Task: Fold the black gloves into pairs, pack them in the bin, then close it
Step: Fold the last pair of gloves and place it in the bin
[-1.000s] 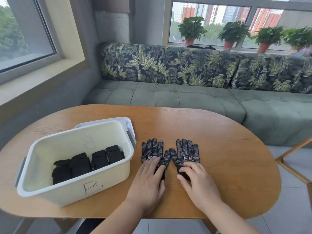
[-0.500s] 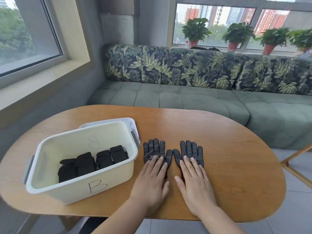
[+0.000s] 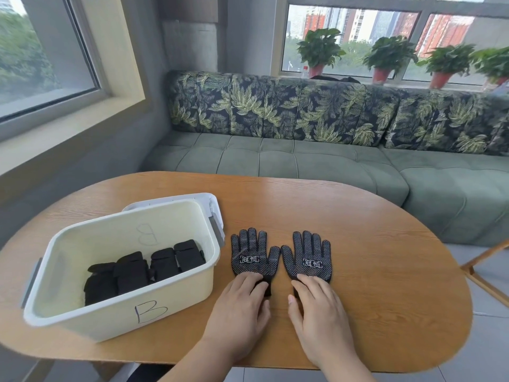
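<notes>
Two black dotted gloves lie flat side by side on the wooden table, fingers pointing away from me: the left glove and the right glove. My left hand rests on the cuff of the left glove, fingers slightly bent. On the cuff of the right glove lies my right hand. Both cuffs are mostly hidden under my hands. The cream bin marked "B" stands to the left and holds several folded black glove pairs.
The bin's white lid lies behind the bin, partly under it. A green sofa runs along the far side of the table. A wooden leg of some furniture stands at the right past the table edge.
Both hands slid forward over the gloves' palms, then drew back toward me to the cuffs. The gloves lie flatter and more fully in view.
</notes>
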